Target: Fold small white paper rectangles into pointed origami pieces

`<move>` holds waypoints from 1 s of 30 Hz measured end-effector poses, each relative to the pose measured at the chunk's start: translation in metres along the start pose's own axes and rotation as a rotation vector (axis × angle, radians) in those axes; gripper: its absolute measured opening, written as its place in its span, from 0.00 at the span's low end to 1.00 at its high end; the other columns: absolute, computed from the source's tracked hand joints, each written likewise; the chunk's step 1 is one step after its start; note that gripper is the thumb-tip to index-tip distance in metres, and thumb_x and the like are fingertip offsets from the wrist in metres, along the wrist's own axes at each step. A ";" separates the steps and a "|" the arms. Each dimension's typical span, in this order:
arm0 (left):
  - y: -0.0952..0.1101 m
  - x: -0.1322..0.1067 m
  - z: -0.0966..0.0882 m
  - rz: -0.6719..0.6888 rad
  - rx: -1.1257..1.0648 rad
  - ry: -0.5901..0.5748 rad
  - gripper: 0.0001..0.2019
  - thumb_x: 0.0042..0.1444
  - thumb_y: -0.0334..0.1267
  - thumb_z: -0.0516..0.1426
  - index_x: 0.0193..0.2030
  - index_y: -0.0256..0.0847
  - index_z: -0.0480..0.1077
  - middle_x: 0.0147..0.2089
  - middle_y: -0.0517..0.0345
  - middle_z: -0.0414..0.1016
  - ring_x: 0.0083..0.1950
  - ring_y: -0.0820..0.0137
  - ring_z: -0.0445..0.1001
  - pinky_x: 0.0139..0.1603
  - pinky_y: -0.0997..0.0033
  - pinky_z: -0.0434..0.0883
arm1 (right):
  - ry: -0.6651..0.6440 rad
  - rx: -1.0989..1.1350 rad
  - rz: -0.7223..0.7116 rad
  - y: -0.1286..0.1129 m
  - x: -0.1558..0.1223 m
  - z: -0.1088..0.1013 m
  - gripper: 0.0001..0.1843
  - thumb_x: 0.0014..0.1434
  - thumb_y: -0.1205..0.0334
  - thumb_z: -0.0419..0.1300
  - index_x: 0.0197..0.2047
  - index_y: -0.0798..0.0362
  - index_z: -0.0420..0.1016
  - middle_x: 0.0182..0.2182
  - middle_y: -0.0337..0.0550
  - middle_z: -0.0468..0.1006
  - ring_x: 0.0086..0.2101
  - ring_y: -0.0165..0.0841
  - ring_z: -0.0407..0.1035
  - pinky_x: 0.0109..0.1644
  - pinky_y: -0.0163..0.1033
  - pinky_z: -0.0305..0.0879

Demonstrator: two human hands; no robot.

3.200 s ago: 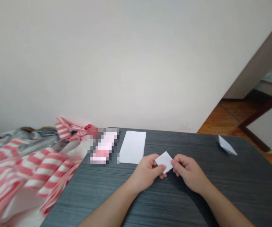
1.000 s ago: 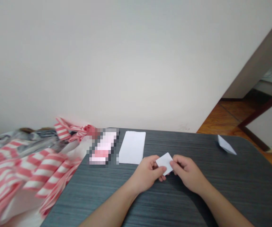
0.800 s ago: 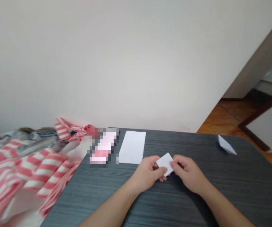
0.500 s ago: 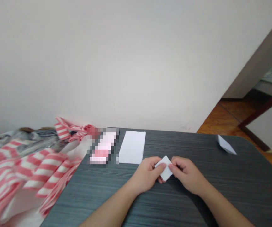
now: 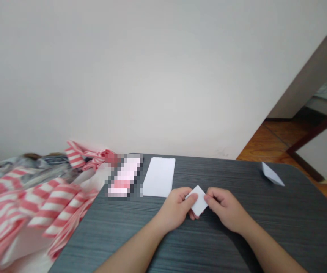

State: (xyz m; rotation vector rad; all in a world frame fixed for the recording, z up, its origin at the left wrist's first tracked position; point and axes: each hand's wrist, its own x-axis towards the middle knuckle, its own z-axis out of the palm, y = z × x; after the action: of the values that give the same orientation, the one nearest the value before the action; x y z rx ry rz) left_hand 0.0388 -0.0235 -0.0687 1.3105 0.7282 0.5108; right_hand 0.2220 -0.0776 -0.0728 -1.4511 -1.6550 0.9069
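Note:
A small white folded paper (image 5: 199, 203), diamond-shaped from above, is held between my two hands over the dark table (image 5: 118, 235). My left hand (image 5: 179, 208) grips its left corner, thumb on top and fingers curled underneath. At the right corner my right hand (image 5: 223, 208) pinches the paper between thumb and bent fingers. Beyond my left hand lies a stack of white paper sheets (image 5: 159, 177). Toward the far right of the table rests another folded white paper (image 5: 272, 174), with one part standing up.
A pixelated pink-and-white rectangular item (image 5: 125, 176) lies left of the sheets. Red-and-white striped cloth (image 5: 48, 204) is heaped beside the table's left edge. A pale wall (image 5: 163, 76) rises behind the table, and wooden floor (image 5: 266, 140) shows at the right.
My right thumb has slid outward from the paper's middle to its right corner. The folded paper has shifted very slightly up and left; the other things stay where they were.

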 end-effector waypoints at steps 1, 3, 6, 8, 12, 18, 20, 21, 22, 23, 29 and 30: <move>-0.001 0.000 -0.001 0.004 0.004 -0.005 0.18 0.58 0.50 0.55 0.31 0.35 0.69 0.23 0.56 0.74 0.23 0.72 0.70 0.25 0.74 0.66 | -0.005 -0.011 -0.003 0.000 0.000 0.000 0.17 0.63 0.60 0.54 0.23 0.53 0.63 0.21 0.35 0.67 0.25 0.30 0.61 0.30 0.34 0.57; -0.001 0.000 -0.002 0.018 0.017 -0.008 0.18 0.58 0.50 0.55 0.30 0.35 0.70 0.24 0.57 0.73 0.23 0.72 0.70 0.26 0.74 0.65 | -0.013 -0.031 -0.012 0.001 0.000 0.000 0.17 0.63 0.60 0.54 0.23 0.53 0.62 0.21 0.35 0.66 0.25 0.30 0.61 0.30 0.34 0.57; -0.002 0.000 -0.002 0.027 0.022 0.001 0.16 0.57 0.49 0.56 0.29 0.35 0.70 0.24 0.58 0.72 0.24 0.73 0.69 0.26 0.75 0.65 | -0.027 -0.041 -0.028 0.000 -0.001 0.000 0.17 0.63 0.60 0.53 0.23 0.53 0.62 0.21 0.35 0.65 0.25 0.29 0.60 0.29 0.34 0.57; -0.002 0.000 -0.002 0.031 0.004 0.013 0.15 0.57 0.48 0.57 0.31 0.35 0.70 0.24 0.59 0.71 0.24 0.74 0.68 0.26 0.75 0.64 | -0.044 -0.044 -0.037 -0.001 -0.001 0.000 0.17 0.63 0.60 0.54 0.22 0.52 0.61 0.21 0.35 0.65 0.25 0.29 0.60 0.29 0.34 0.56; -0.001 0.000 -0.001 0.072 0.036 0.052 0.13 0.58 0.45 0.56 0.31 0.35 0.70 0.25 0.61 0.69 0.26 0.75 0.66 0.27 0.77 0.62 | -0.076 -0.061 -0.054 -0.001 -0.001 0.001 0.18 0.63 0.61 0.54 0.22 0.52 0.59 0.21 0.34 0.64 0.24 0.29 0.60 0.30 0.34 0.55; -0.001 -0.001 -0.001 0.087 0.092 0.069 0.14 0.60 0.44 0.54 0.29 0.36 0.68 0.24 0.62 0.66 0.26 0.75 0.64 0.27 0.76 0.60 | -0.090 -0.060 -0.053 -0.001 -0.001 0.002 0.18 0.63 0.61 0.54 0.21 0.52 0.58 0.20 0.34 0.63 0.24 0.29 0.59 0.30 0.34 0.55; -0.002 -0.001 -0.002 0.089 0.100 0.072 0.14 0.60 0.44 0.54 0.29 0.36 0.68 0.25 0.62 0.66 0.26 0.75 0.63 0.27 0.76 0.60 | -0.093 -0.049 -0.052 -0.001 -0.001 0.002 0.17 0.63 0.61 0.53 0.22 0.52 0.59 0.21 0.34 0.63 0.24 0.29 0.60 0.30 0.34 0.55; -0.002 -0.001 -0.002 0.090 0.107 0.074 0.14 0.60 0.44 0.54 0.29 0.36 0.69 0.25 0.61 0.66 0.27 0.75 0.63 0.28 0.76 0.60 | -0.094 -0.046 -0.052 -0.001 -0.001 0.002 0.17 0.63 0.61 0.53 0.22 0.52 0.60 0.21 0.34 0.63 0.24 0.29 0.60 0.30 0.34 0.55; -0.003 0.000 -0.003 0.090 0.115 0.076 0.13 0.60 0.43 0.54 0.29 0.36 0.69 0.26 0.61 0.66 0.27 0.75 0.63 0.29 0.76 0.60 | -0.095 -0.046 -0.051 -0.001 -0.001 0.001 0.17 0.63 0.61 0.53 0.22 0.52 0.60 0.21 0.34 0.64 0.25 0.29 0.60 0.30 0.34 0.55; -0.003 0.000 -0.003 0.090 0.122 0.078 0.13 0.60 0.43 0.55 0.29 0.36 0.69 0.26 0.61 0.66 0.28 0.75 0.63 0.29 0.76 0.60 | -0.095 -0.049 -0.051 -0.001 -0.001 0.001 0.17 0.63 0.62 0.53 0.22 0.52 0.60 0.21 0.34 0.64 0.25 0.29 0.60 0.30 0.34 0.55; -0.003 0.000 -0.002 0.093 0.177 0.086 0.13 0.60 0.43 0.54 0.28 0.36 0.69 0.26 0.63 0.64 0.29 0.75 0.61 0.29 0.76 0.58 | -0.118 -0.081 -0.069 -0.002 -0.001 0.001 0.16 0.63 0.63 0.54 0.23 0.53 0.61 0.22 0.35 0.65 0.25 0.29 0.61 0.31 0.34 0.56; -0.002 0.000 -0.002 0.091 0.191 0.090 0.14 0.60 0.42 0.54 0.28 0.36 0.68 0.25 0.63 0.63 0.28 0.76 0.61 0.29 0.76 0.58 | -0.122 -0.083 -0.069 -0.002 -0.001 0.001 0.16 0.63 0.63 0.54 0.23 0.53 0.61 0.22 0.35 0.66 0.25 0.29 0.61 0.31 0.34 0.56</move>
State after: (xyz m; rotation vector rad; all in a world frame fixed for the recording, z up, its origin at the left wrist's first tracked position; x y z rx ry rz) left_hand 0.0371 -0.0222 -0.0708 1.5116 0.8096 0.5879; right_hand 0.2198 -0.0792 -0.0716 -1.4081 -1.8402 0.9132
